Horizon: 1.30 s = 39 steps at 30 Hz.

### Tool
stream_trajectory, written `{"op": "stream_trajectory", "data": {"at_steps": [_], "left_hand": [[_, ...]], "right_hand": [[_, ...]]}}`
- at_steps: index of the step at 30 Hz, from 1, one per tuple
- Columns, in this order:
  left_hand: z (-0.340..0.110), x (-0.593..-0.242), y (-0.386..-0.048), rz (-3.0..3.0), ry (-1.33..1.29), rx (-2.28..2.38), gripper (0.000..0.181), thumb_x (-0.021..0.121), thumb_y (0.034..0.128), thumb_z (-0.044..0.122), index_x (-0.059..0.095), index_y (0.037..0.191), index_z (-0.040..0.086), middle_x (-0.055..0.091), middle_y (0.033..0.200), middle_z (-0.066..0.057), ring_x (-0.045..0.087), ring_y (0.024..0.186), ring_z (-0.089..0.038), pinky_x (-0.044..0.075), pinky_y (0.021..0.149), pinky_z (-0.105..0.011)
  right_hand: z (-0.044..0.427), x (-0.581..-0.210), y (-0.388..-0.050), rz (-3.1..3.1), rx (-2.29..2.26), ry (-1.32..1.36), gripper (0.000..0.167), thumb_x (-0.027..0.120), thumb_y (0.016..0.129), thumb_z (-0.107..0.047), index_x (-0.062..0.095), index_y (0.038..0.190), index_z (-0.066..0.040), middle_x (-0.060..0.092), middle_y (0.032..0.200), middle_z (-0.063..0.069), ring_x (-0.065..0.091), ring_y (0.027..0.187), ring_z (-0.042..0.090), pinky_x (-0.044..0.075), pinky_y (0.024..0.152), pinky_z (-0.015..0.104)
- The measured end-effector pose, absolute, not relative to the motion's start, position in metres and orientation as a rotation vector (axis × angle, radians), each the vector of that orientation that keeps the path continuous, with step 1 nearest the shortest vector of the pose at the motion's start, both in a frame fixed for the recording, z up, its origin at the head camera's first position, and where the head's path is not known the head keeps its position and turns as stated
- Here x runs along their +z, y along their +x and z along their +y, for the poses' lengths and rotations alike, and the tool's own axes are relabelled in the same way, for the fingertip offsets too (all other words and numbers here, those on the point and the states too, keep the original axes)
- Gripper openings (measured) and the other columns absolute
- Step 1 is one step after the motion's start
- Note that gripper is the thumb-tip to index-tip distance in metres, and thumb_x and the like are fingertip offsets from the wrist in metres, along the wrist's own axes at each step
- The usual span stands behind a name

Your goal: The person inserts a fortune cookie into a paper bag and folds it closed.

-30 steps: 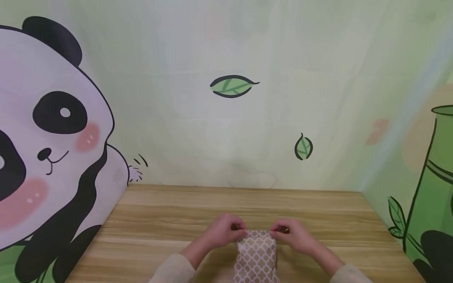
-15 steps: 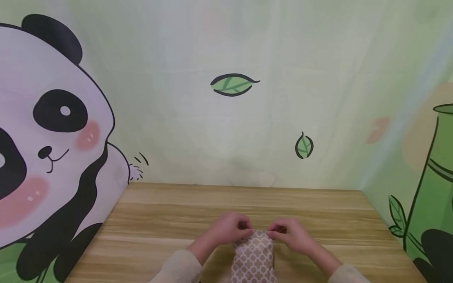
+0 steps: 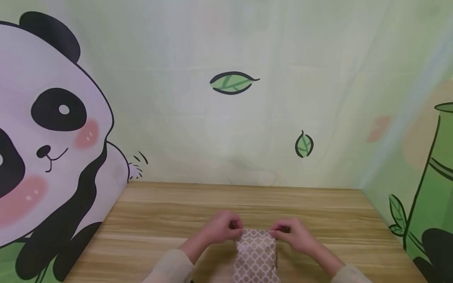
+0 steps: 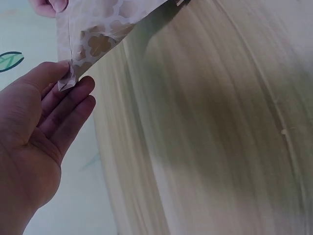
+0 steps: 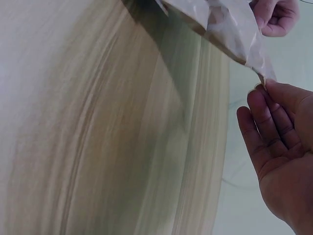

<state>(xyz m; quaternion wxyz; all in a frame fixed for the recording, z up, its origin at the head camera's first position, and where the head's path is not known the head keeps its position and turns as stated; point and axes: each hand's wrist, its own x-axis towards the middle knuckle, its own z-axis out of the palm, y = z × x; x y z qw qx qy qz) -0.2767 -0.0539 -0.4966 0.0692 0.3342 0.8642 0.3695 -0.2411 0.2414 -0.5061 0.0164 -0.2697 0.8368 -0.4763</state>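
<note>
A tan paper bag (image 3: 256, 257) with a white lattice pattern stands at the bottom middle of the head view, its lower end cut off by the frame. A crease runs across it just below its top edge. My left hand (image 3: 223, 227) pinches the top left corner between thumb and fingers. At the opposite top corner, my right hand (image 3: 293, 235) pinches the paper the same way. The left wrist view shows the corner of the bag (image 4: 100, 41) under the thumb. In the right wrist view, the bag's edge (image 5: 234, 36) ends at my thumb and forefinger.
A wood-grain table (image 3: 159, 212) lies under the hands. Behind it hangs a pale green backdrop (image 3: 170, 129) with leaf drawings, and it continues along both sides with a panda at left and bamboo at right.
My left hand slid inward along the bag's top edge half a second ago and is now back at the left corner. My right hand also shifted slightly outward again, and the top edge lies straighter.
</note>
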Motion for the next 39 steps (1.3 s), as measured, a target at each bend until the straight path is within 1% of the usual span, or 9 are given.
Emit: {"op": "stream_trajectory", "data": {"at_steps": [4,8,14,21,25,32,35,39], "left_hand": [[-0.059,-0.501,-0.277,2.606,0.999,1.122,0.009,0.08,0.0922,0.007,0.075,0.085,0.012,0.07,0.078,0.01,0.061,0.071,0.002,0.056,0.071,-0.019],[-0.061,-0.505,-0.277,2.616,0.993,1.115,0.01,0.08,0.0913,0.007,0.075,0.084,0.012,0.07,0.077,0.01,0.061,0.071,0.002,0.056,0.071,-0.019],[-0.062,-0.511,-0.275,2.651,0.997,1.042,0.011,0.081,0.092,0.007,0.075,0.085,0.013,0.069,0.076,0.011,0.059,0.07,0.002,0.054,0.07,-0.02],[-0.06,-0.516,-0.274,2.721,1.058,0.919,0.007,0.08,0.0931,0.006,0.078,0.088,0.01,0.074,0.082,0.006,0.063,0.075,0.001,0.056,0.074,-0.02],[-0.059,-0.516,-0.273,2.738,1.085,0.912,0.006,0.08,0.0934,0.006,0.078,0.088,0.009,0.075,0.082,0.004,0.064,0.075,0.0,0.056,0.073,-0.02],[-0.057,-0.52,-0.275,2.795,1.126,0.859,0.007,0.082,0.0915,0.005,0.078,0.087,0.01,0.077,0.084,0.001,0.067,0.076,-0.004,0.058,0.074,-0.023],[-0.056,-0.523,-0.277,2.819,1.127,0.837,0.007,0.082,0.0912,0.006,0.078,0.088,0.011,0.076,0.084,0.002,0.067,0.076,-0.004,0.058,0.074,-0.022],[-0.055,-0.526,-0.279,2.837,1.1,0.807,0.006,0.082,0.0921,0.009,0.078,0.088,0.011,0.075,0.083,0.004,0.065,0.076,-0.002,0.057,0.074,-0.022]], "right_hand": [[0.243,-0.51,-0.242,2.601,-1.458,-0.803,0.007,0.076,0.098,-0.009,0.082,0.1,-0.007,0.078,0.092,0.0,0.07,0.082,0.007,0.061,0.075,0.025],[0.242,-0.512,-0.243,2.607,-1.433,-0.799,0.007,0.076,0.098,-0.011,0.082,0.1,-0.008,0.078,0.092,0.0,0.07,0.083,0.007,0.061,0.076,0.025],[0.241,-0.516,-0.244,2.587,-1.407,-0.766,0.006,0.076,0.098,-0.009,0.082,0.097,-0.006,0.077,0.086,0.0,0.068,0.077,0.008,0.057,0.069,0.023],[0.242,-0.521,-0.248,2.612,-1.345,-0.78,0.006,0.077,0.096,-0.008,0.081,0.096,-0.004,0.077,0.083,0.001,0.069,0.072,0.01,0.057,0.066,0.023],[0.242,-0.522,-0.249,2.624,-1.323,-0.765,0.006,0.078,0.096,-0.008,0.081,0.097,-0.004,0.077,0.083,0.001,0.069,0.073,0.009,0.057,0.067,0.023],[0.24,-0.525,-0.251,2.717,-1.219,-0.769,0.006,0.079,0.095,-0.01,0.082,0.095,-0.005,0.077,0.083,-0.003,0.065,0.075,0.002,0.056,0.069,0.023],[0.239,-0.526,-0.253,2.74,-1.181,-0.751,0.006,0.079,0.095,-0.012,0.081,0.094,-0.006,0.076,0.083,-0.005,0.064,0.075,0.002,0.055,0.069,0.023],[0.238,-0.529,-0.255,2.729,-1.178,-0.706,0.004,0.08,0.094,-0.011,0.081,0.094,-0.007,0.076,0.084,-0.004,0.065,0.075,0.004,0.056,0.07,0.023]]}}
